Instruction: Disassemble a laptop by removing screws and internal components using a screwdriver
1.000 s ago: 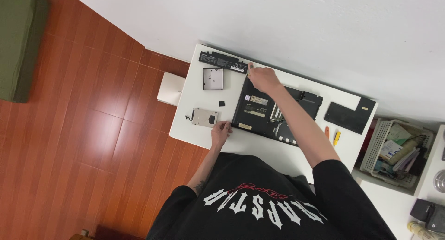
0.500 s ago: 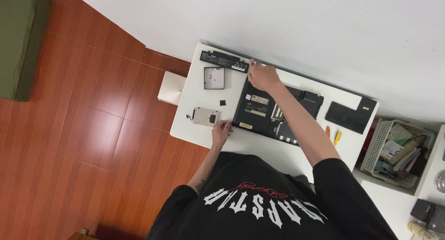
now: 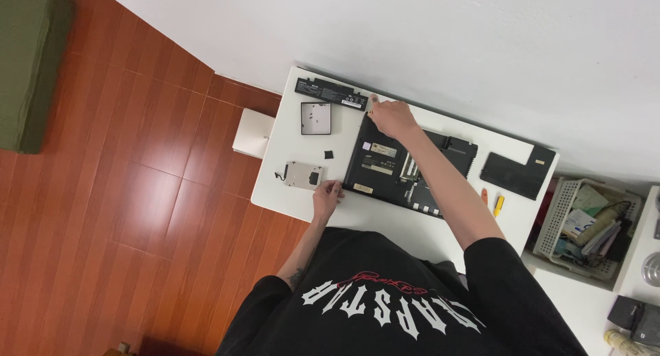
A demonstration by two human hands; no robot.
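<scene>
A black laptop base (image 3: 385,165) lies bottom-up on the white table (image 3: 289,191), its inner parts showing. My right hand (image 3: 392,115) reaches over its far left corner, fingers bunched beside the end of a long black battery (image 3: 330,93); whether they pinch anything is too small to tell. My left hand (image 3: 326,194) rests on the table by the laptop's near left corner, fingers loose, next to a silver hard drive (image 3: 302,175). A square black cover (image 3: 316,117) and a tiny black piece (image 3: 328,153) lie between battery and drive.
A larger black cover panel (image 3: 517,175) lies right of the laptop, with an orange tool (image 3: 485,194) and a yellow tool (image 3: 498,205) near the front edge. A grey basket (image 3: 550,225) of clutter stands at the right. A white box (image 3: 251,132) sits on the wooden floor.
</scene>
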